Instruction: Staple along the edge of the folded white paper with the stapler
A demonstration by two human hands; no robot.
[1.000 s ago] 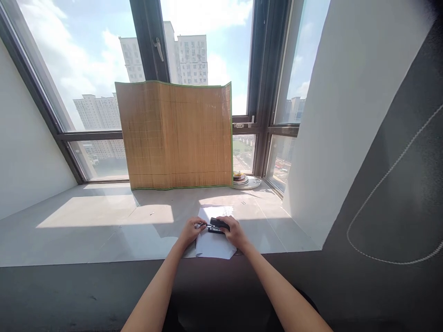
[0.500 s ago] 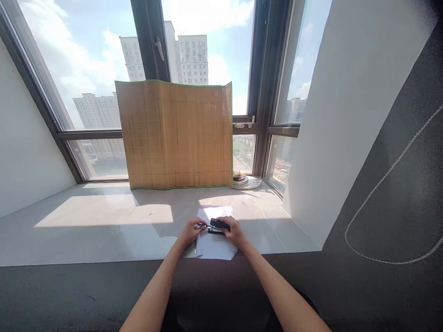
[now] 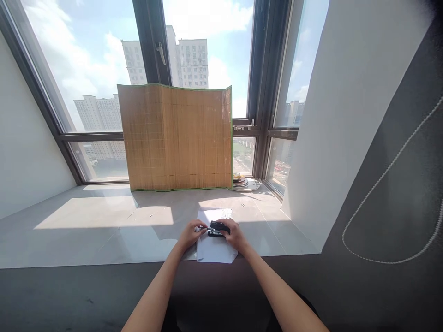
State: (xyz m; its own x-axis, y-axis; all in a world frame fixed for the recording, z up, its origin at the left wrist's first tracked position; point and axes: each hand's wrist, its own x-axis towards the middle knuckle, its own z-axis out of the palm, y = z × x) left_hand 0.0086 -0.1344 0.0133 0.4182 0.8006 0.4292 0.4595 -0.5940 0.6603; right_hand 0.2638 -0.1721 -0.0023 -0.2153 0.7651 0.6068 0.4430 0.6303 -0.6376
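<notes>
View shifted slightly: black stapler (image 3: 219, 226) and paper (image 3: 215, 249) sit lower, cord loop (image 3: 389, 263) farther left, its end curving more steeply upward.

Smooth paper; plastic-looking stapler (image 3: 217, 225); slatted, wooden-looking mat (image 3: 180, 138); glossy sill (image 3: 138, 244).

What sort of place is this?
Probably a bay-window nook in a high-floor room: a wide, pale grey tiled sill, tall dark window frames with clear glass, and pale, many-storeyed tower blocks outside.
</notes>
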